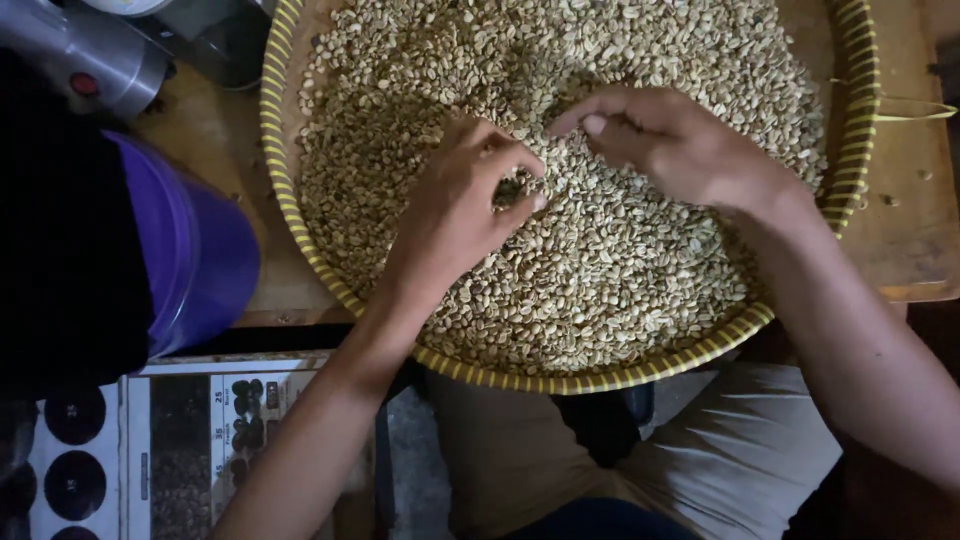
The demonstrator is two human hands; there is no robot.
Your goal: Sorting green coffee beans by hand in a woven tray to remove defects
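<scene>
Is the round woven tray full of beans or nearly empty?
Full. Pale beans cover the woven tray almost to its striped rim, hiding the bottom.

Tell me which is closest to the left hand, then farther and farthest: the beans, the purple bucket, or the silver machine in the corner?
From the left hand:
1. Beans: right under it, in the woven tray.
2. Purple bucket: off to the left, beside the tray.
3. Silver machine: far top-left corner.
</scene>
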